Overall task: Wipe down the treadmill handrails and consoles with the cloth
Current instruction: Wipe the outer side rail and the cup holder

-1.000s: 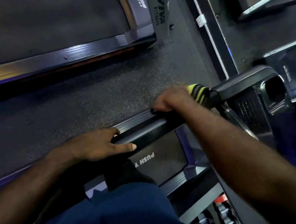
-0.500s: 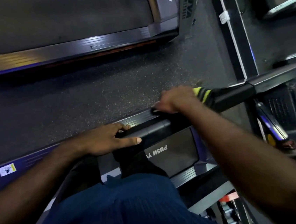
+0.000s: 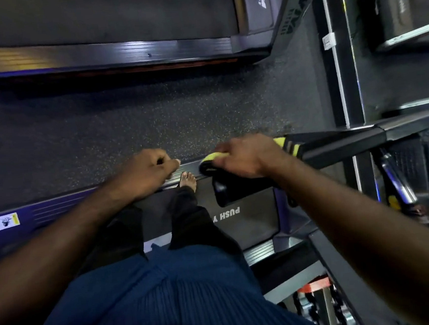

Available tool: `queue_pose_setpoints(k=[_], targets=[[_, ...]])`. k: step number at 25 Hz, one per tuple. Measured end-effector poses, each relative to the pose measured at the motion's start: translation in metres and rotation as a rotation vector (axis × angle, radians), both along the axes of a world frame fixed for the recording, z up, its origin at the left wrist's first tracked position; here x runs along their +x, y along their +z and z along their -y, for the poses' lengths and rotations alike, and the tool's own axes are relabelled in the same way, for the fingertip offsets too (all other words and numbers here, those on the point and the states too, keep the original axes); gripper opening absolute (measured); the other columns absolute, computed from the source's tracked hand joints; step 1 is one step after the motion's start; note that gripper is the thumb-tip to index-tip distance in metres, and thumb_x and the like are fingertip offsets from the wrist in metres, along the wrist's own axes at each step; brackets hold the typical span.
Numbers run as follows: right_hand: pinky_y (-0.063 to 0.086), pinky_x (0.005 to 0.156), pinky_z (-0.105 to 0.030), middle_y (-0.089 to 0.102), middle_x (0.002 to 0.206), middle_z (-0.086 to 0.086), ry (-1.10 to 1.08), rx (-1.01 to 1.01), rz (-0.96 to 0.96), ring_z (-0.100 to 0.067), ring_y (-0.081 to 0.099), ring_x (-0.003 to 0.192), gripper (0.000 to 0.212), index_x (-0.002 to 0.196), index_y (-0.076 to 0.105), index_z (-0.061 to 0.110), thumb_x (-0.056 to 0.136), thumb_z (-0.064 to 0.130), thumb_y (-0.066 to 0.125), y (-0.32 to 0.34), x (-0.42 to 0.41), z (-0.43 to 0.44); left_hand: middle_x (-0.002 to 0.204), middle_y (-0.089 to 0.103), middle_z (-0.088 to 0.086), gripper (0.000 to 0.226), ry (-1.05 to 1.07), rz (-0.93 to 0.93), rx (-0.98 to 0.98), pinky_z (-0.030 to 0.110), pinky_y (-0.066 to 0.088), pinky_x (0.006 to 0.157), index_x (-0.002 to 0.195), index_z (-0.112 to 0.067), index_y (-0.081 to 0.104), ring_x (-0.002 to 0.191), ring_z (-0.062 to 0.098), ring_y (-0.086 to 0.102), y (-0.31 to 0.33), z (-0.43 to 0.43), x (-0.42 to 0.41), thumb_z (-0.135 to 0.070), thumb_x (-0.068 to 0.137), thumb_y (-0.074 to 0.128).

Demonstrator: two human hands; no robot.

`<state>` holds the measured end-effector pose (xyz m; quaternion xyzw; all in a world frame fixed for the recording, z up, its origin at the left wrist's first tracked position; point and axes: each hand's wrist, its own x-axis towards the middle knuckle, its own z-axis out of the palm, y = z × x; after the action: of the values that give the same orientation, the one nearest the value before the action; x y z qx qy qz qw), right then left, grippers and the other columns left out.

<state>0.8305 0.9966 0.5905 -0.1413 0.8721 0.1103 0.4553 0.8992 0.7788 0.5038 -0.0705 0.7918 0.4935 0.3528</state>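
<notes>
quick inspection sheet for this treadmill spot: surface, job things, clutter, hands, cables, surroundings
surface: black handrail, which runs from the right edge in toward the person
job's things: yellow and black cloth, lying over the handrail near its end
clutter: nothing seen
grippers: right hand grips the cloth on the handrail; left hand is off the handrail, fingers curled, holding nothing
cables: nothing seen
surroundings: dark speckled floor, with a neighbouring treadmill beyond it; a bare foot is on the side rail
</notes>
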Motion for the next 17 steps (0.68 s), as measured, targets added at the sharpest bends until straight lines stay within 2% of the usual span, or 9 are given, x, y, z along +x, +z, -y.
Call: queue_pose_setpoints(k=[2, 3, 5, 7, 10, 12, 14, 15, 17], targets=[[0.05, 0.106, -0.047, 0.062, 0.147, -0.002, 0.031, -0.133, 0.008, -0.029, 0.06, 0.13, 0.07, 0.148, 0.048, 0.05, 0.087, 0.08, 0.029, 0.013, 0.008, 0.007, 0.084, 0.074, 0.008, 0.035, 0.01, -0.01, 0.023, 0.044, 0.054, 0.084, 0.082, -0.015, 0.072, 0.086, 0.03, 0.07, 0.003, 0.0, 0.0, -0.042, 0.102, 0.061], [0.05, 0.106, -0.047, 0.061, 0.147, -0.003, 0.025, -0.091, 0.034, -0.029, 0.059, 0.13, 0.068, 0.149, 0.047, 0.049, 0.09, 0.08, 0.034, 0.012, -0.001, 0.0, 0.084, 0.074, 0.007, 0.037, 0.019, -0.017, 0.036, 0.045, 0.054, 0.085, 0.082, -0.017, 0.071, 0.086, 0.03, 0.07, 0.003, 0.001, -0.001, -0.046, 0.102, 0.06], [0.048, 0.106, -0.048, 0.061, 0.146, -0.006, 0.012, 0.15, 0.084, -0.03, 0.059, 0.129, 0.066, 0.15, 0.048, 0.043, 0.095, 0.079, 0.04, -0.002, -0.023, -0.02, 0.086, 0.075, 0.007, 0.04, 0.028, -0.021, 0.053, 0.051, 0.057, 0.088, 0.084, -0.019, 0.071, 0.085, 0.03, 0.071, -0.004, 0.005, 0.0, -0.053, 0.101, 0.057], [0.048, 0.106, -0.048, 0.063, 0.143, -0.009, 0.016, 0.289, 0.035, -0.032, 0.061, 0.127, 0.068, 0.144, 0.057, 0.035, 0.096, 0.08, 0.038, -0.017, -0.026, -0.021, 0.087, 0.075, 0.005, 0.049, 0.023, -0.009, 0.056, 0.054, 0.057, 0.09, 0.086, -0.02, 0.07, 0.086, 0.028, 0.071, -0.007, 0.008, 0.003, -0.065, 0.095, 0.054], [0.049, 0.094, -0.043, 0.071, 0.123, -0.012, 0.113, 0.148, -0.284, -0.033, 0.067, 0.111, 0.059, 0.135, 0.061, 0.035, 0.099, 0.072, 0.033, -0.017, 0.013, 0.005, 0.085, 0.077, 0.001, 0.065, 0.092, 0.045, 0.111, 0.052, 0.059, 0.089, 0.089, -0.019, 0.072, 0.085, 0.027, 0.074, -0.002, 0.008, 0.007, -0.08, 0.084, 0.049], [0.048, 0.085, -0.042, 0.067, 0.116, -0.012, 0.072, -0.107, -0.533, -0.034, 0.063, 0.1, 0.053, 0.137, 0.059, 0.038, 0.097, 0.066, 0.038, 0.005, 0.062, 0.011, 0.088, 0.076, 0.002, 0.057, 0.103, 0.048, 0.159, 0.043, 0.059, 0.082, 0.094, -0.017, 0.071, 0.084, 0.025, 0.073, 0.005, 0.0, 0.005, -0.07, 0.099, 0.049], [0.049, 0.084, -0.044, 0.063, 0.124, -0.01, -0.018, -0.319, -0.62, -0.033, 0.059, 0.1, 0.054, 0.145, 0.056, 0.043, 0.095, 0.062, 0.047, 0.012, 0.098, -0.008, 0.093, 0.074, 0.005, 0.053, 0.092, 0.034, 0.179, 0.035, 0.053, 0.075, 0.098, -0.014, 0.07, 0.084, 0.022, 0.07, 0.013, -0.01, -0.005, -0.059, 0.106, 0.044], [0.05, 0.084, -0.045, 0.062, 0.128, -0.01, -0.027, -0.347, -0.681, -0.034, 0.06, 0.103, 0.054, 0.147, 0.056, 0.043, 0.096, 0.06, 0.051, 0.007, 0.099, -0.031, 0.095, 0.074, 0.005, 0.053, 0.072, 0.017, 0.177, 0.034, 0.052, 0.076, 0.1, -0.014, 0.07, 0.085, 0.022, 0.069, 0.018, -0.015, -0.013, -0.059, 0.107, 0.042], [0.051, 0.084, -0.047, 0.063, 0.126, -0.009, -0.15, -0.209, -0.866, -0.037, 0.06, 0.104, 0.053, 0.145, 0.059, 0.043, 0.095, 0.059, 0.056, -0.004, 0.081, -0.08, 0.104, 0.073, 0.003, 0.055, 0.028, -0.032, 0.165, 0.036, 0.052, 0.08, 0.107, -0.016, 0.069, 0.09, 0.02, 0.069, 0.03, -0.028, -0.024, -0.061, 0.108, 0.037]])
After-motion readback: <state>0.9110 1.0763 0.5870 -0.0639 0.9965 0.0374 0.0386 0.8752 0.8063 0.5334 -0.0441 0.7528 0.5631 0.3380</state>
